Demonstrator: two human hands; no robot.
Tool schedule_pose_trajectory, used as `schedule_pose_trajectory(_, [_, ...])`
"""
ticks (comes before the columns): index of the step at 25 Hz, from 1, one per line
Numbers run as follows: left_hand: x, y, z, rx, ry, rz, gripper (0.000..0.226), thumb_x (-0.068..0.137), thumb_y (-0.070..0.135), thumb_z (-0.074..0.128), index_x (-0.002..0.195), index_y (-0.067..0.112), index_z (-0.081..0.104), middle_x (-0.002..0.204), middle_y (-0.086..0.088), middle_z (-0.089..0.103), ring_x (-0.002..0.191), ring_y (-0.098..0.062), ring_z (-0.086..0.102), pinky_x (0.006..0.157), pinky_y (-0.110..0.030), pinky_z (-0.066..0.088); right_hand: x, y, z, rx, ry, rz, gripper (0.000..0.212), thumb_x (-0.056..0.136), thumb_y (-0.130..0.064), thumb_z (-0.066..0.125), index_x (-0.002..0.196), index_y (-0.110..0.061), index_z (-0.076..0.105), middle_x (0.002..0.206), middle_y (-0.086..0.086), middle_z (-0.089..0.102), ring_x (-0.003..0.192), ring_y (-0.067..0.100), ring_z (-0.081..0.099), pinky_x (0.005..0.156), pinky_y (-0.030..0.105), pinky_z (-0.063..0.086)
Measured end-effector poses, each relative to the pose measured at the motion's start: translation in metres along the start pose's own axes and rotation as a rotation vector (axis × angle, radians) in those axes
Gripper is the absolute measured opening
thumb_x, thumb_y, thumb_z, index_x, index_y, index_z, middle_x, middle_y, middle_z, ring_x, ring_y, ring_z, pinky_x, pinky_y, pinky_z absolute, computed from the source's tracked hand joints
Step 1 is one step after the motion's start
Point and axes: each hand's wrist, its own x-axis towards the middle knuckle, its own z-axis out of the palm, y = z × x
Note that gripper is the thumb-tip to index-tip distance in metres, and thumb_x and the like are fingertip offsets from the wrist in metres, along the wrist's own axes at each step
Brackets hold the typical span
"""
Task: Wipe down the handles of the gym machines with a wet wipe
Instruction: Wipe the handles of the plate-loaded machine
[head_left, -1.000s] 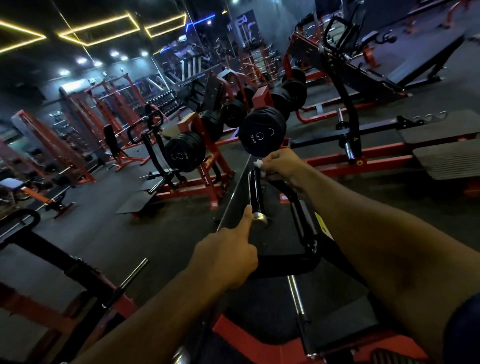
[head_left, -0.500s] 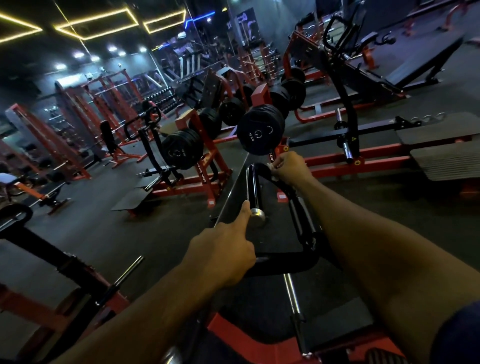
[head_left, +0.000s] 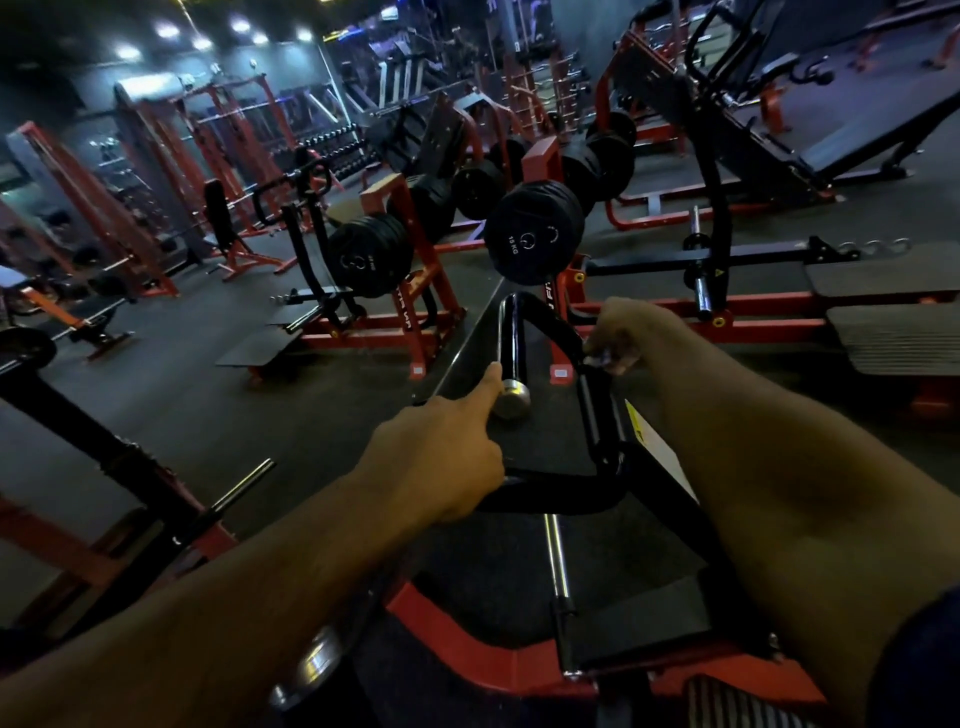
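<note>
Currently, the layout reads as follows:
- The left hand grips the near black bar of the handle frame, fingers curled under it; its thumb extends forward and touches the chrome end cap of the left handle.
- Beyond that thumb, a black plate stack marked 15 KG sits on a red rack.
- The right hand is clamped around the right handle at its far end.
- The wet wipe is hidden; whether it lies inside the right fist cannot be told.
</note>
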Motion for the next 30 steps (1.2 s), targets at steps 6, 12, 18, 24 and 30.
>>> schedule_pose_trajectory(6, [0.002, -0.001, 0.003, -0.041, 0.011, 0.002, 0.078, 0.101, 0.030, 0.046, 0.158, 0.048, -0.005, 0.119, -0.012, 0.063, 0.071, -0.013, 0.058, 0.056, -0.029, 0.042, 0.007, -0.002, 0.009, -0.072, 0.326, -0.249, 0.011, 0.094, -0.018, 0.068, 0.095, -0.007, 0.067, 0.099, 0.011, 0.069, 0.091, 0.023, 0.067, 0.082, 0.038, 0.057])
schedule_pose_trajectory(12, [0.004, -0.005, 0.006, -0.023, 0.041, 0.026, 0.078, 0.100, 0.034, 0.045, 0.158, 0.048, -0.005, 0.127, -0.014, 0.061, 0.094, -0.028, 0.062, 0.067, -0.035, 0.043, -0.001, 0.007, -0.002, -0.161, 0.096, -0.125, 0.007, 0.092, 0.001, 0.064, 0.098, -0.002, 0.066, 0.089, 0.010, 0.068, 0.074, 0.017, 0.066, 0.058, 0.028, 0.057])
schedule_pose_trajectory(18, [0.006, -0.005, 0.005, -0.058, 0.034, 0.020, 0.080, 0.101, 0.031, 0.048, 0.159, 0.046, -0.006, 0.117, -0.008, 0.062, 0.082, -0.019, 0.060, 0.066, -0.033, 0.049, -0.002, 0.041, 0.011, -0.274, -0.063, -0.101, 0.013, 0.099, -0.014, 0.057, 0.100, -0.007, 0.068, 0.103, 0.011, 0.066, 0.087, 0.019, 0.060, 0.080, 0.033, 0.050])
schedule_pose_trajectory(24, [0.008, -0.008, 0.009, -0.100, 0.020, 0.043, 0.082, 0.100, 0.030, 0.049, 0.159, 0.044, -0.006, 0.119, -0.013, 0.064, 0.082, -0.020, 0.058, 0.070, -0.036, 0.050, 0.004, 0.052, 0.023, 0.084, 0.002, -0.046, 0.015, 0.096, -0.006, 0.060, 0.105, -0.006, 0.072, 0.103, 0.010, 0.070, 0.087, 0.019, 0.068, 0.062, 0.025, 0.053])
schedule_pose_trajectory(30, [0.006, -0.005, 0.007, -0.117, 0.018, 0.034, 0.080, 0.101, 0.030, 0.049, 0.159, 0.045, -0.004, 0.115, -0.008, 0.064, 0.083, -0.017, 0.062, 0.073, -0.035, 0.055, -0.003, 0.051, 0.037, 0.436, 0.165, -0.065, 0.010, 0.094, -0.005, 0.065, 0.095, -0.009, 0.074, 0.097, 0.008, 0.073, 0.077, 0.011, 0.068, 0.058, 0.019, 0.052])
